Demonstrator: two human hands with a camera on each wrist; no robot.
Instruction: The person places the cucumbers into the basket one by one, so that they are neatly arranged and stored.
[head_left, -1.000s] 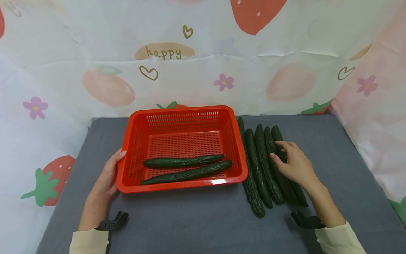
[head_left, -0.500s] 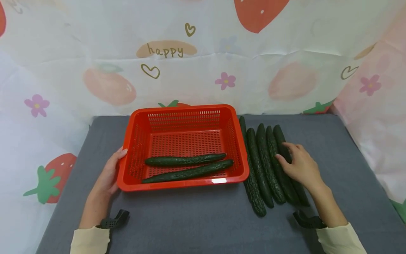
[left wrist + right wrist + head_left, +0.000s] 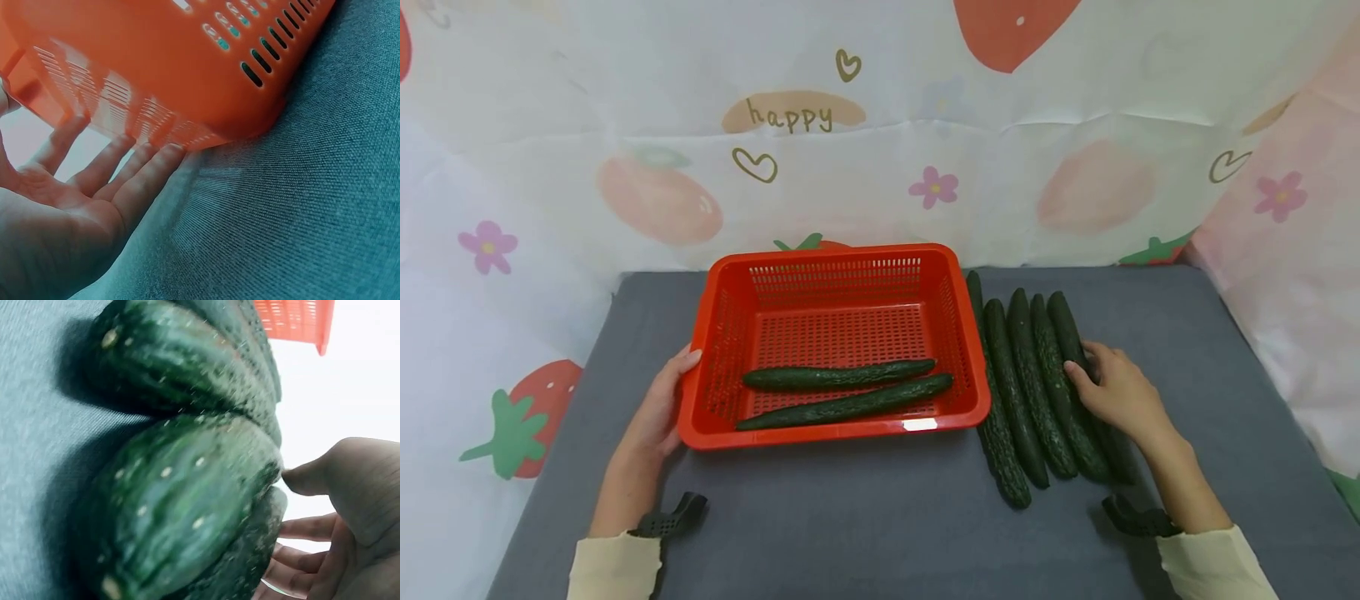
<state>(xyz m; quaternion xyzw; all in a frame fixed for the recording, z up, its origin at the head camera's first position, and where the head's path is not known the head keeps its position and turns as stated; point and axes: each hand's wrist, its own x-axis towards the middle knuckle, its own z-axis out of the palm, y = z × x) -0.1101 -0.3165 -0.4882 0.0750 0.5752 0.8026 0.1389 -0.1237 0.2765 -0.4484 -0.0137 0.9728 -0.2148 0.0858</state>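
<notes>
In the head view a red plastic basket [image 3: 842, 329] stands on the grey cloth, with two cucumbers [image 3: 842, 375] lying across its near side. My left hand [image 3: 658, 408] holds the basket's left end, thumb over the rim; in the left wrist view its fingers [image 3: 150, 181] press the slotted outer wall. Right of the basket several cucumbers [image 3: 1018, 392] lie side by side. My right hand [image 3: 1120, 392] grips the rightmost cucumber [image 3: 250, 562], its thumb in the groove beside the neighbouring cucumber [image 3: 181, 494] and its fingers down the far side, partly hidden.
Grey cloth [image 3: 850, 517] covers the table. A white printed curtain [image 3: 880, 200] hangs behind it and on both sides. The leftmost loose cucumber lies against the basket's right end. Black wrist mounts [image 3: 1138, 517] sit at both cuffs.
My right hand has shifted right and slightly nearer me, from above the two rightmost cucumbers to around the rightmost one. My left hand keeps its hold on the basket. The head view has shifted slightly.
</notes>
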